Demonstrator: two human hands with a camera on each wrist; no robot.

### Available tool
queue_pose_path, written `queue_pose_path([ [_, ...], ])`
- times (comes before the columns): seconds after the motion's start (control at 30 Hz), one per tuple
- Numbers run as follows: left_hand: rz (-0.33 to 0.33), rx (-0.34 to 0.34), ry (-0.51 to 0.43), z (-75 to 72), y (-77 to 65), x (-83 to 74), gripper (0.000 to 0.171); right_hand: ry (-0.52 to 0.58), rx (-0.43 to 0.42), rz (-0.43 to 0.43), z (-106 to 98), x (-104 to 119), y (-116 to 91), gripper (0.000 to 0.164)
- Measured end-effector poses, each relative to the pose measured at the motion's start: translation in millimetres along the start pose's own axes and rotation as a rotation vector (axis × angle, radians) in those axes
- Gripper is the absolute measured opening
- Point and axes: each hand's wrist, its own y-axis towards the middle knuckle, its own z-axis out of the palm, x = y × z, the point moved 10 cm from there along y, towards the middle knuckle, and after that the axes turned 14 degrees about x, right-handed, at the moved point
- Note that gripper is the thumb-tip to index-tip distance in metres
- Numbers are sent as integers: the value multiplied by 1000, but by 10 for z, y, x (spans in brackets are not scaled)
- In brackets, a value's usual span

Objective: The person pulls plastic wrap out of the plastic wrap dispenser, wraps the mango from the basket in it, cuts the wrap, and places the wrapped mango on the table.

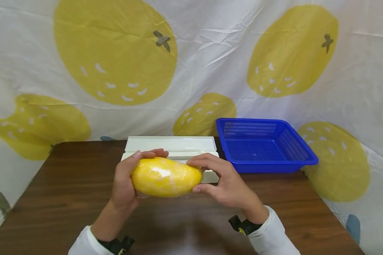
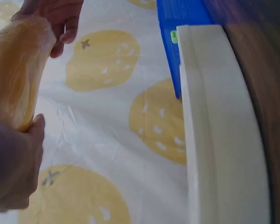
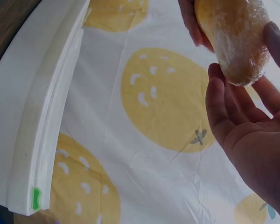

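A yellow mango (image 1: 166, 178), wrapped in shiny clear cling film, is held up above the table between both hands. My left hand (image 1: 122, 186) grips its rounded left end, with the thumb along the top edge. At the narrower right end my right hand (image 1: 228, 184) pinches the mango, fingers above and thumb below. Wrinkled film covers the mango's end (image 3: 240, 46) in the right wrist view. Behind the fruit lies a long white box (image 1: 170, 143) with its lid tipped back; the mango and hands hide part of it.
A blue perforated basket (image 1: 293, 161) stands at the back right, beside the white box. Both are on a dark brown wooden table (image 1: 67, 198). A white cloth (image 1: 207, 67) printed with yellow fruit hangs behind the table.
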Motion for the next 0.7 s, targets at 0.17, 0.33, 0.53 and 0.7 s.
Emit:
queue_pose_path([
  [0.17,30,93,456,54,5,-287,26,-25,-31,-10,-100,-4,-45,52],
  [0.33,-25,263,996,86,-67,-516,63,-37,-13,-9,-146,-29,-77,53],
  [0.53,-30,449,1180,196,-116,-508,66,-41,51,-5,-98,-63,-74,50],
  [0.7,-6,504,1180,271,-112,-486,56,-45,129,55,-33,-118,-82,48],
])
